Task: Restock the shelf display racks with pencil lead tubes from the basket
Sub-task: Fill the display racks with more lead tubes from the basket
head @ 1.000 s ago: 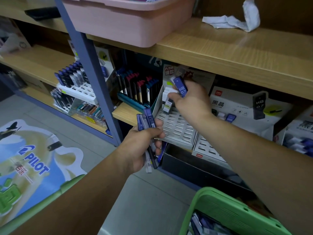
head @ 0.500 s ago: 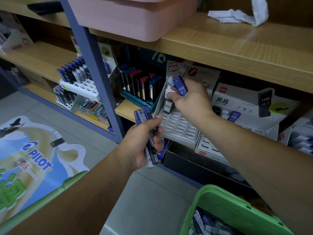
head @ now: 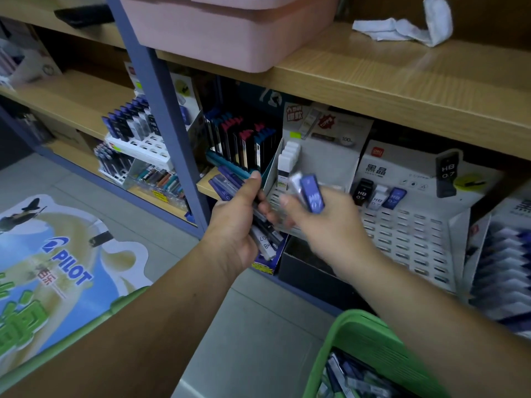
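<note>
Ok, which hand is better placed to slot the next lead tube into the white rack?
Right. The right hand pinches a single blue HB tube in front of the white rack with its empty slots, while the left hand grips a whole bundle of tubes, so it likely has no spare fingers.

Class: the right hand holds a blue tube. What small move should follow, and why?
Probably slot the held tube into the white rack beside the blue HB 0.7 tube standing there: the colours match, and the slots beside it are empty.
</note>
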Demonstrator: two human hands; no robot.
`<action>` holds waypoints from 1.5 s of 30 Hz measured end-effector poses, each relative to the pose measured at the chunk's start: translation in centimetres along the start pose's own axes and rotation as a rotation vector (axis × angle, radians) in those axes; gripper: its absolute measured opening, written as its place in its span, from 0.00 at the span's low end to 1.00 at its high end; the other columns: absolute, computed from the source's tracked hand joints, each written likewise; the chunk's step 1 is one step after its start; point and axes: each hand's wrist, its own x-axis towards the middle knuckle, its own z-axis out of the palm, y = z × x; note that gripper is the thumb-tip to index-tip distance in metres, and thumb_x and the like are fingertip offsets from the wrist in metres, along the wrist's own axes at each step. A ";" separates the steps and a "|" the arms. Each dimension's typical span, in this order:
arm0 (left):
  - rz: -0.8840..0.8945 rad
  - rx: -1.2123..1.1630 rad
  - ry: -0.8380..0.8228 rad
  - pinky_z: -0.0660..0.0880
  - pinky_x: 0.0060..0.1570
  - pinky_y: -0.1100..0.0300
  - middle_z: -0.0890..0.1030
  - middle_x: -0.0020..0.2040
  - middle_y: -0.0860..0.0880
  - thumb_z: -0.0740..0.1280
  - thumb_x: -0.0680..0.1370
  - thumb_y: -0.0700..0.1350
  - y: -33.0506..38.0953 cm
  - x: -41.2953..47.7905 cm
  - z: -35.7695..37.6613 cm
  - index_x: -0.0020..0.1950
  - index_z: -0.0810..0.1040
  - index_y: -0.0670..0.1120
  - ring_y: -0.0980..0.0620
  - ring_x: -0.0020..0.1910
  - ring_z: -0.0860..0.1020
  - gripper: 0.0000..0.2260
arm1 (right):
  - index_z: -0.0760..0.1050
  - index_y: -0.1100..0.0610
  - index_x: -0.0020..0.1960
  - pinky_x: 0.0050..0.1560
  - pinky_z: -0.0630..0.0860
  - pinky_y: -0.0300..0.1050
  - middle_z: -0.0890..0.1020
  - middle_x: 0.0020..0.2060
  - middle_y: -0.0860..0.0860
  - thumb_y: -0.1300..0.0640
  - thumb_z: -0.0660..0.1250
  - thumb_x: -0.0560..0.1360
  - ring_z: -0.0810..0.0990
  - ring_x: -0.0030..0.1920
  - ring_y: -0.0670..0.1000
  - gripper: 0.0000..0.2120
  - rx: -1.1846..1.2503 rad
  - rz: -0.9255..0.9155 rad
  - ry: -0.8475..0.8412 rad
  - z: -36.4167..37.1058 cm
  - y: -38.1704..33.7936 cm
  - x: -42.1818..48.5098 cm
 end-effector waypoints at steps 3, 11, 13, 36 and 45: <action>-0.013 0.015 -0.024 0.76 0.30 0.58 0.72 0.32 0.49 0.74 0.79 0.53 -0.1 -0.3 0.5 0.42 0.75 0.46 0.51 0.29 0.72 0.14 | 0.81 0.50 0.53 0.23 0.57 0.38 0.85 0.34 0.54 0.52 0.75 0.77 0.63 0.21 0.48 0.07 0.192 0.251 -0.178 0.0 0.7 -2.9; 0.019 -0.004 -0.076 0.81 0.43 0.53 0.76 0.37 0.47 0.73 0.80 0.50 -0.2 -1.4 1.1 0.49 0.77 0.44 0.50 0.36 0.77 0.11 | 0.81 0.57 0.53 0.28 0.55 0.42 0.84 0.37 0.57 0.61 0.73 0.78 0.62 0.25 0.49 0.05 0.278 0.374 -0.222 -1.6 1.2 -3.5; 0.027 -0.006 -0.068 0.81 0.43 0.54 0.76 0.36 0.47 0.72 0.80 0.51 0.2 -1.5 1.1 0.47 0.77 0.44 0.50 0.35 0.77 0.11 | 0.79 0.56 0.55 0.28 0.55 0.43 0.84 0.37 0.58 0.62 0.73 0.78 0.62 0.24 0.49 0.08 0.243 0.390 -0.222 -2.8 1.3 -3.7; -0.073 0.347 0.011 0.65 0.27 0.58 0.79 0.35 0.44 0.77 0.74 0.45 -2.2 -3.1 3.7 0.50 0.80 0.42 0.52 0.26 0.69 0.11 | 0.79 0.64 0.54 0.27 0.57 0.41 0.83 0.41 0.57 0.56 0.72 0.79 0.63 0.25 0.49 0.11 0.320 0.355 -0.158 -5.2 2.3 -3.8; -0.103 0.181 0.005 0.68 0.24 0.61 0.84 0.41 0.43 0.69 0.77 0.43 -2.5 -3.4 4.4 0.51 0.80 0.42 0.50 0.32 0.77 0.06 | 0.78 0.57 0.49 0.25 0.65 0.41 0.80 0.37 0.56 0.54 0.69 0.80 0.68 0.27 0.48 0.07 0.613 0.490 -0.188 -6.3 3.0 -3.7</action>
